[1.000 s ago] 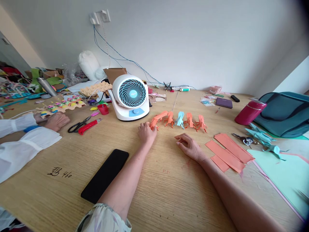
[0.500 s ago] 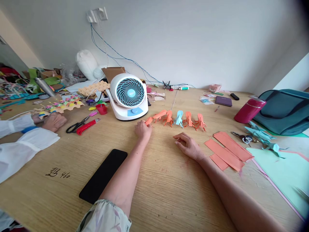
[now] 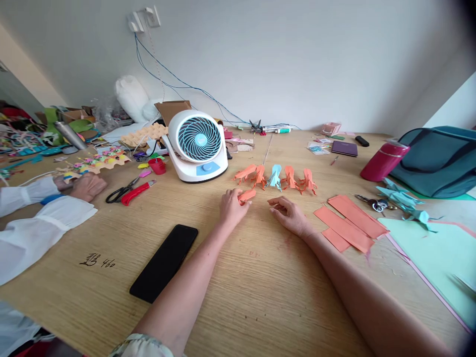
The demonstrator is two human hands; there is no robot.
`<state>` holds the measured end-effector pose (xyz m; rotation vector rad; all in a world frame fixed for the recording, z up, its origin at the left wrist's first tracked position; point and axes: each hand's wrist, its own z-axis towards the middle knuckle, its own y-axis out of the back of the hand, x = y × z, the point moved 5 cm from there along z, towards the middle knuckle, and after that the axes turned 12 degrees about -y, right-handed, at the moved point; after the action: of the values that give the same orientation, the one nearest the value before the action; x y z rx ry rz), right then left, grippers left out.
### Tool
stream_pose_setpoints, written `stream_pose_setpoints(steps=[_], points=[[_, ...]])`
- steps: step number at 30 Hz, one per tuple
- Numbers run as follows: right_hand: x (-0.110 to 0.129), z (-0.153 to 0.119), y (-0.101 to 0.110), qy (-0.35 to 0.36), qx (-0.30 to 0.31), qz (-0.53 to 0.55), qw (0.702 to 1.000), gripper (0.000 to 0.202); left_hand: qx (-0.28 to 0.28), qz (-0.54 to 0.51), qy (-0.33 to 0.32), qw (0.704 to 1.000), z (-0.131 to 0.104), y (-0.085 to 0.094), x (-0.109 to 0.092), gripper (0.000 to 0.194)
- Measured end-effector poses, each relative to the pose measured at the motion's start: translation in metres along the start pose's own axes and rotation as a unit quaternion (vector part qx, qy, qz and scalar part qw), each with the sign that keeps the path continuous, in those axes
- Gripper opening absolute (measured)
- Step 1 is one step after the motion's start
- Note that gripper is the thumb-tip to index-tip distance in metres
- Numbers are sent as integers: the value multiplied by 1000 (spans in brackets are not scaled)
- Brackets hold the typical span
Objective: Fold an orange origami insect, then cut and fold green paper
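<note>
My left hand (image 3: pixel 232 208) is closed on a folded orange paper piece (image 3: pixel 247 195), held low over the table in front of the paper figures. My right hand (image 3: pixel 290 217) rests on the wood a little to the right, fingers loosely bent and apart from the thumb, with nothing in it. Behind both hands stands a row of folded paper insects: several orange ones (image 3: pixel 290 177) and one light blue one (image 3: pixel 275 176). Flat orange paper strips (image 3: pixel 347 229) lie overlapping beside my right forearm.
A white fan (image 3: pixel 201 144) stands behind my left hand. At left lie a black phone (image 3: pixel 163 263), scissors (image 3: pixel 121 192) and a red-handled cutter (image 3: pixel 137 192), near another person's hands (image 3: pixel 88 186). To the right are keys (image 3: pixel 377 203), a red bottle (image 3: pixel 385 161) and a teal bag (image 3: pixel 439 161).
My left hand has moved right and nearer to me, bringing the folded orange paper piece away from the left end of the row. My right hand has barely moved.
</note>
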<state>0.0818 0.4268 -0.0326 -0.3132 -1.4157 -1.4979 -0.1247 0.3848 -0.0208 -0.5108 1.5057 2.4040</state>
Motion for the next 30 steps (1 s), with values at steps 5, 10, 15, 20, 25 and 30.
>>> stream_pose_setpoints(steps=[5, 10, 15, 20, 25, 30], points=[[5, 24, -7, 23, -8, -29, 999, 29, 40, 4, -1, 999, -12, 19, 14, 49], [23, 62, -30, 98, 41, -83, 991, 49, 72, 4, 12, 997, -20, 23, 30, 30], [29, 90, -58, 148, 119, -117, 975, 50, 69, -4, -9, 998, -19, 18, 29, 11], [32, 83, -50, 164, 127, -123, 970, 21, 76, -17, -37, 996, -18, 19, 20, 11], [46, 32, -6, 155, 82, -115, 978, 22, 133, -67, -119, 982, -19, 27, -3, 23], [65, -31, 27, 156, -7, -210, 965, 30, 114, -126, -161, 972, -24, 49, -42, 34]])
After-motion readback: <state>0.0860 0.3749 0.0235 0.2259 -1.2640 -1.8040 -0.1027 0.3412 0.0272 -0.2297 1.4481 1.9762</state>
